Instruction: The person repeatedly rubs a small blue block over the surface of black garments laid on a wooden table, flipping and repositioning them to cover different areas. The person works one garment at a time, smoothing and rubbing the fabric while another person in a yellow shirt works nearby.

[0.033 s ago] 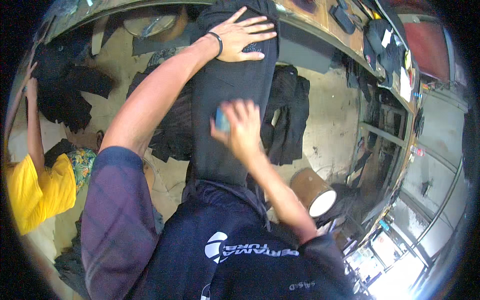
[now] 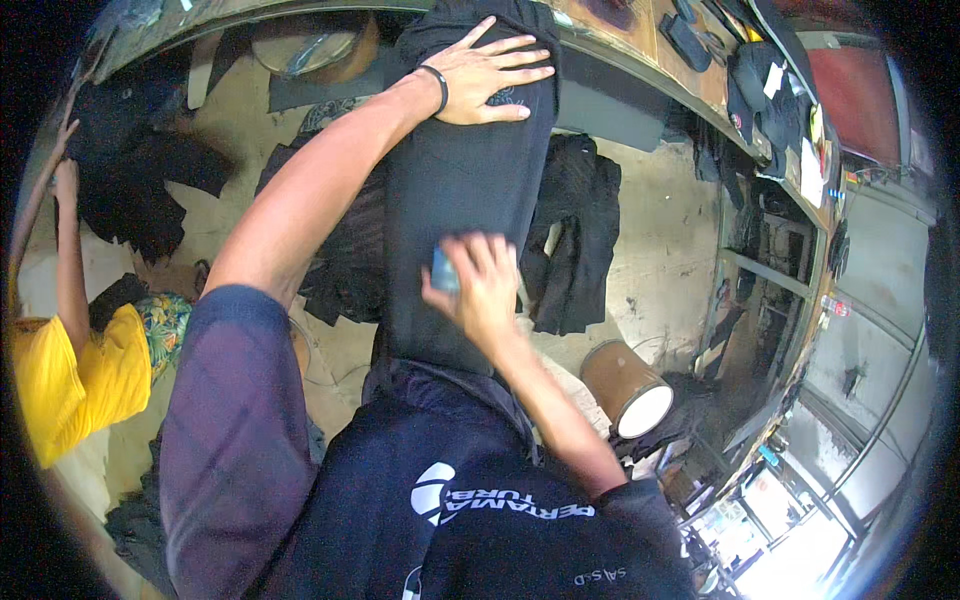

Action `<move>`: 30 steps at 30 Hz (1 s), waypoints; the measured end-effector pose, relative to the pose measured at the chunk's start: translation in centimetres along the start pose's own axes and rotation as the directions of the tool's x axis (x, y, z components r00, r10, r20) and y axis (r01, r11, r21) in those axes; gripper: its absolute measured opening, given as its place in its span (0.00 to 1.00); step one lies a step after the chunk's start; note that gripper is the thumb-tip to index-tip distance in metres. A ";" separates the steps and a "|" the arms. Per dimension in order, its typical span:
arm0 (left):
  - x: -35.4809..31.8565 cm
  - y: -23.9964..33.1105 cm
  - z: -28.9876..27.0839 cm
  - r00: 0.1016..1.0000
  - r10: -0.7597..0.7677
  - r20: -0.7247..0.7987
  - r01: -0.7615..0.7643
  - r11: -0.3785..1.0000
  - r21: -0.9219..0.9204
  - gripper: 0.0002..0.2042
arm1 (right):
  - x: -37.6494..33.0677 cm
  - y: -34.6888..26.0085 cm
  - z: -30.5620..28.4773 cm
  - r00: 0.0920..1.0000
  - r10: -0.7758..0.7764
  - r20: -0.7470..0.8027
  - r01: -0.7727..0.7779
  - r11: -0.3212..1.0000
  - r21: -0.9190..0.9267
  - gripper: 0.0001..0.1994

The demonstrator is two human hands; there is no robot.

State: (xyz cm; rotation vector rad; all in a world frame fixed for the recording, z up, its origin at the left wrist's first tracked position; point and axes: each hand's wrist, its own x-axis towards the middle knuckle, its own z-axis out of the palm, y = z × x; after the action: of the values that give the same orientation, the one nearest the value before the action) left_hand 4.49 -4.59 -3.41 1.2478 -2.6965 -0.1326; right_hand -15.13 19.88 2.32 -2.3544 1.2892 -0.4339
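Observation:
A long black garment [image 2: 450, 180] lies stretched lengthwise in front of me, its far end against a wooden table. Near that far end my left hand [image 2: 485, 75] lies flat with fingers spread, pressing on the cloth beside a faint pale print. A dark band circles the left wrist. Closer to my body, my right hand [image 2: 485, 290] grips a small blue block [image 2: 445, 270] against the middle of the garment. The block's underside and exact kind do not show, and the fingers are slightly blurred.
More black clothes [image 2: 580, 230] lie on the floor to both sides. A brown drum [image 2: 625, 385] with a white top stands at the right. A cluttered wooden table [image 2: 690, 60] runs along the far side. At left, another person in a yellow shirt [image 2: 110, 370] handles dark cloth.
My right hand has slid a little nearer to my body along the garment, with the blue block in it. My left hand stays in place.

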 end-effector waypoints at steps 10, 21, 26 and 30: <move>-3.1 2.5 1.6 0.465 -0.734 -0.495 0.819 0.569 -0.074 0.45 | -14.2 0.6 -4.1 0.714 0.564 0.416 -0.700 0.601 0.387 0.33; -18.2 16.8 4.5 0.285 -0.941 -0.183 0.684 0.333 -0.649 0.30 | -28.7 -1.6 -5.6 0.580 0.587 0.565 -0.766 0.629 0.133 0.34; -21.0 22.8 3.3 0.238 -0.960 -0.151 0.755 0.280 -0.593 0.25 | -30.9 0.2 -4.9 0.559 0.455 0.693 -0.664 0.747 0.046 0.35; -22.9 23.6 4.3 0.264 -0.955 -0.136 0.709 0.287 -0.644 0.27 | -28.3 2.9 -5.2 0.532 0.561 0.634 -0.743 0.669 0.032 0.36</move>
State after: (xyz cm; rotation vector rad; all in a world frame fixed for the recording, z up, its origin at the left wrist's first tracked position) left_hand 0.64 28.16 -6.66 2.0606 -1.0869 -0.4719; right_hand -34.43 41.46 3.41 -1.3744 1.5258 0.3139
